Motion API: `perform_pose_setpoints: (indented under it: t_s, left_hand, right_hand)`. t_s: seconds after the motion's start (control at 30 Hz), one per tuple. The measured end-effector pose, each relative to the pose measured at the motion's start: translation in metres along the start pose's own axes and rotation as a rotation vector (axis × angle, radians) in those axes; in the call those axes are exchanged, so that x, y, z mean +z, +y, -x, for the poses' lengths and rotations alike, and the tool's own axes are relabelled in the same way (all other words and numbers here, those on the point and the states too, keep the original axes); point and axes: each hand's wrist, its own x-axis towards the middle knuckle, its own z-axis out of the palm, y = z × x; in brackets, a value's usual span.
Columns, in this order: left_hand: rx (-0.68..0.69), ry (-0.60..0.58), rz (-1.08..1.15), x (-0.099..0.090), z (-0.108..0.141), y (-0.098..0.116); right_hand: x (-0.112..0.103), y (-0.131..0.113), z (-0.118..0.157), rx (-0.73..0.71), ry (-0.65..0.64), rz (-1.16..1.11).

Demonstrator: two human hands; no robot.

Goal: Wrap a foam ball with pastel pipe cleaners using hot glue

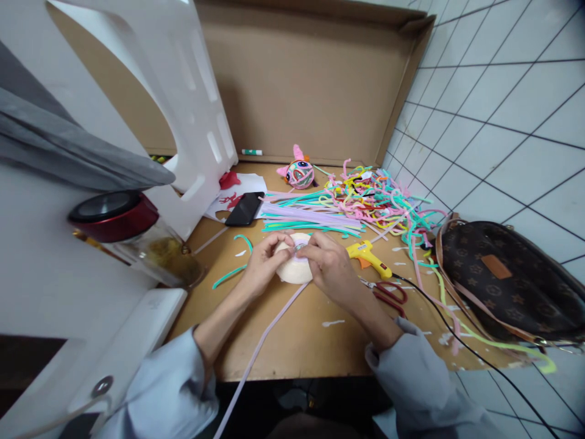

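My left hand (264, 262) is closed around the left side of a cream-white round piece (293, 273), held just above the table. Its exact kind is unclear. At its middle sits a lilac coil that looks like pipe cleaner. My right hand (329, 263) has its fingers bent and pinched at this coil, partly hiding it. From under the round piece a long lilac pipe cleaner (262, 341) runs down past the table's front edge. To the right of my right hand lie a yellow glue gun (369, 256) and red-handled scissors (390, 295).
Straight lilac and teal pipe cleaners (311, 214) lie behind my hands, beside a tangled heap (384, 201). A phone (245, 208), a pink-eared ball toy (299, 172), a glass jar (159, 250) and a brown bag (507, 274) surround them. The glue gun's cord (448, 317) crosses the right side.
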Motion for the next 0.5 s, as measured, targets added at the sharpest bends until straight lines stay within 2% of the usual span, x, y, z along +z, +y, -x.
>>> perform_pose_setpoints:
  t_s: [0.5]
  left_hand:
    - [-0.022,-0.002,0.037,0.0005,-0.0005,0.0002]
  right_hand:
    - [0.0004,0.0018,0.0002,-0.018,0.004,-0.004]
